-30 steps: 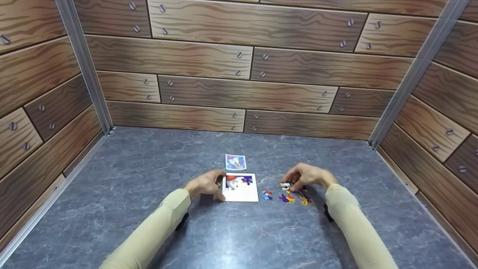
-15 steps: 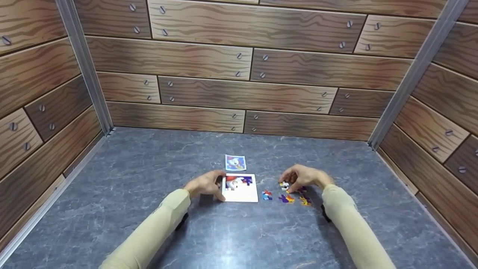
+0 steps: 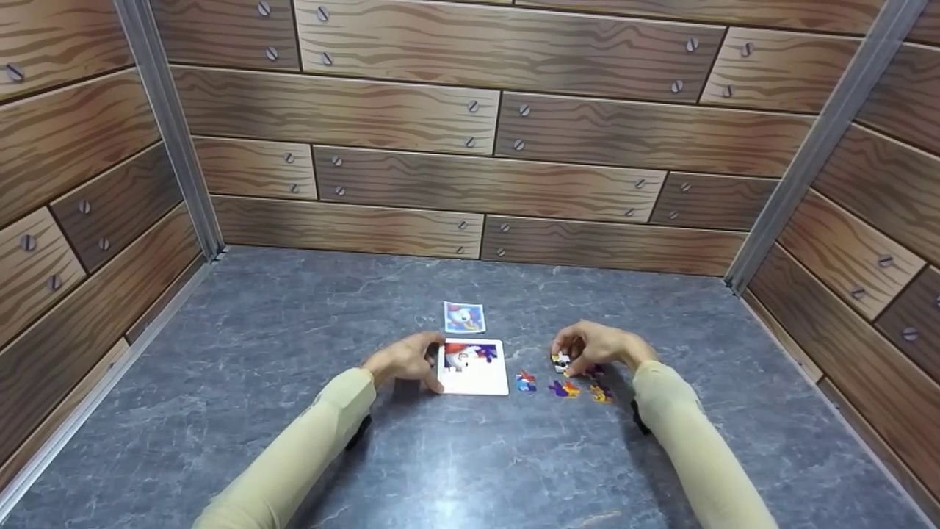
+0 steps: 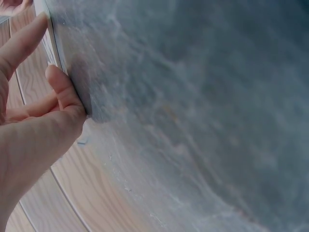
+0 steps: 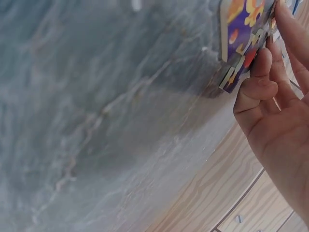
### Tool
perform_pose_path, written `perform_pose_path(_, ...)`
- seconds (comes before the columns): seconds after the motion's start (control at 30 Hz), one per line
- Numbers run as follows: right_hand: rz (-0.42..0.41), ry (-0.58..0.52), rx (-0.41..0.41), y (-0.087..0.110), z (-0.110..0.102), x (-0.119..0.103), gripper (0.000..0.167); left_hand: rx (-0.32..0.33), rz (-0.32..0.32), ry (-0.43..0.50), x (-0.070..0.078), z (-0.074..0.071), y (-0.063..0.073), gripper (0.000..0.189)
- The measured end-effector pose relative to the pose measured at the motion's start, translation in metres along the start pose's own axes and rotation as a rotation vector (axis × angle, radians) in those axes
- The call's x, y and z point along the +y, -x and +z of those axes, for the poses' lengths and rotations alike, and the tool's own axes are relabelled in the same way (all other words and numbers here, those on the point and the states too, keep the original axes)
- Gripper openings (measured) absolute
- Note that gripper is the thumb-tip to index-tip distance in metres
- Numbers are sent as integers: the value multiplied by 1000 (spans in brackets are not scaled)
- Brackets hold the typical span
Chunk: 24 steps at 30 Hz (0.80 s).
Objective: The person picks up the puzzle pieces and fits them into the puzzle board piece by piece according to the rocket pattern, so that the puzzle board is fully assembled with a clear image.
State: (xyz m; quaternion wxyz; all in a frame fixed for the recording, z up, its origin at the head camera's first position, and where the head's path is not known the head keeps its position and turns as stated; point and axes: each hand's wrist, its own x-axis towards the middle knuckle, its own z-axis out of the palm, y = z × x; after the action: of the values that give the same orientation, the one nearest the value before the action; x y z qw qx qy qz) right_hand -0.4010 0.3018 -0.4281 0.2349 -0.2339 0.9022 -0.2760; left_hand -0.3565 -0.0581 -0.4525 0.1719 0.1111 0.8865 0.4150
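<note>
My left hand (image 3: 405, 360) holds the left side of a white puzzle tray (image 3: 474, 383), thumb at the near corner and fingers at the far one. In the left wrist view the fingertips (image 4: 57, 77) meet the tray's edge. Joined pieces with a red and white picture fill the tray's upper part. To the right, my right hand (image 3: 598, 349) pinches a white and black puzzle piece (image 3: 561, 362) between thumb and fingers. Loose purple and orange pieces (image 3: 564, 389) lie just below that hand, and yellow ones (image 3: 601, 393) beside them. The right wrist view shows purple-orange pieces (image 5: 236, 36) near the fingertips.
A small picture card (image 3: 464, 317) of a white character lies behind the tray. One red and blue puzzle piece (image 3: 526, 380) sits between the tray and the other pieces. Wood-patterned walls (image 3: 470, 176) enclose the grey marbled table (image 3: 470, 463) at the back and sides.
The white and black piece looks more tilted in my right fingers, which have shifted very slightly. My left hand keeps its place on the tray.
</note>
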Motion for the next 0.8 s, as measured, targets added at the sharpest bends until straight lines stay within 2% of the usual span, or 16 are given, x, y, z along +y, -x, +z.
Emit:
perform_pose_path(0.17,0,-52,1,-1,0,0,30,2,-14,2,0,0,0,86)
perform_pose_path(0.37,-10,-109,74,-2,2,1,27,11,-4,26,-1,0,0,88)
perform_pose_path(0.53,-29,-101,88,-2,3,1,28,9,-13,20,0,1,0,87)
perform_pose_path(0.8,-40,-115,107,-4,4,-6,32,-19,10,-27,3,1,-4,83)
